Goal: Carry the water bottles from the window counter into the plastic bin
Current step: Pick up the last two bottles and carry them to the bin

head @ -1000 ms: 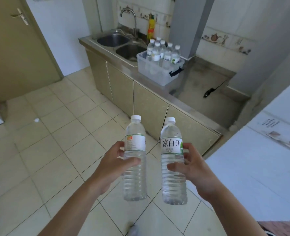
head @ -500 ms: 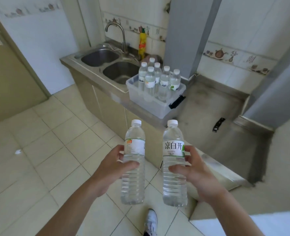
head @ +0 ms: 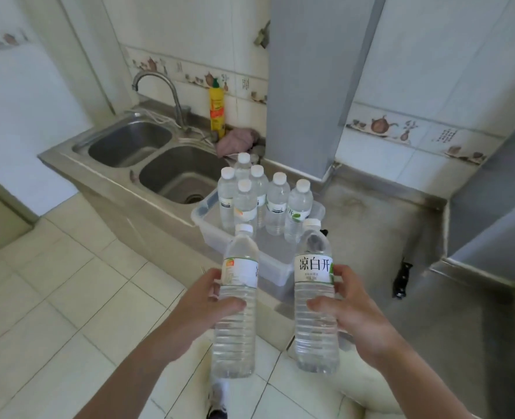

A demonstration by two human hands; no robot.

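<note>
You've closed in on the plastic bin [head: 283, 261] since a second ago: left hand [head: 202, 309] and right hand [head: 353, 313] fingers wrap one water bottle each, upright just short of it, six bottles [head: 262, 201] already inside, so lower them in next.

double sink [head: 130, 143], faucet [head: 156, 95], yellow bottle [head: 217, 108]

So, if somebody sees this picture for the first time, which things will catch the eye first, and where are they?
First, the two water bottles held upright in the foreground: the left hand grips one bottle, the right hand grips the bottle with large printed characters. Just behind them, a clear plastic bin on the steel counter holds six more bottles, beside the double sink.
</note>
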